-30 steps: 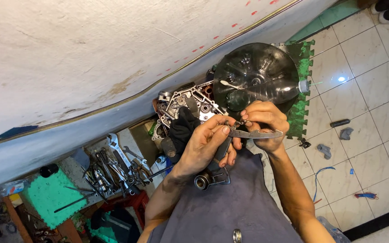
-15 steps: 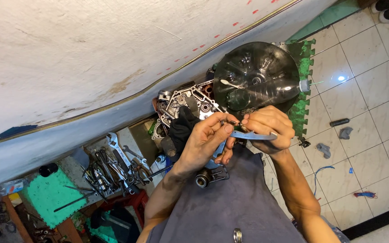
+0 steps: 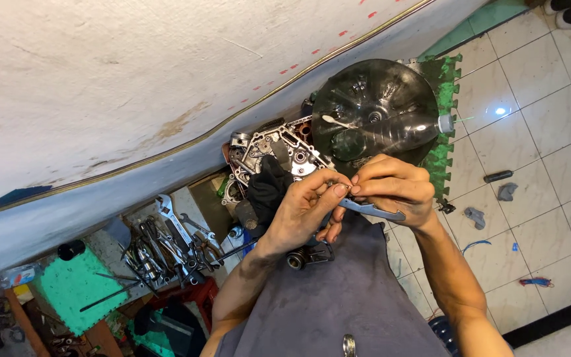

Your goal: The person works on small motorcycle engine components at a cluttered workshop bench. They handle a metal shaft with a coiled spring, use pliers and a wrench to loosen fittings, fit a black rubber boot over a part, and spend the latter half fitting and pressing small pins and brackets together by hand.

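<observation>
Nearest to me, my grey cloth lap [image 3: 338, 304] fills the bottom of the view, and a small dark metal part with a round bearing end [image 3: 306, 255] rests on it just under my hands. Above it my left hand [image 3: 302, 211] and my right hand [image 3: 394, 188] meet fingertip to fingertip. My right hand is closed around a slim flat grey metal tool [image 3: 373, 210], whose tip sticks out toward my right wrist. My left thumb and forefinger are pinched narrow against the right fingertips; something tiny may sit between them, but I cannot tell what.

Just beyond my left hand a crumpled black rag [image 3: 266, 188] lies on a silver cast-metal engine casing [image 3: 279, 149] with round bores. Beside that, to the right, stands a large round dark translucent plastic bowl [image 3: 378, 109], resting on a green foam mat with toothed edges [image 3: 447, 112].

Off to the left a heap of steel wrenches and pliers [image 3: 166, 241] lies on the floor, near another green foam mat [image 3: 67, 287]. To the right, pale floor tiles [image 3: 550, 145] carry a few small scattered bits. Farthest away runs the white plastered wall [image 3: 133, 79].
</observation>
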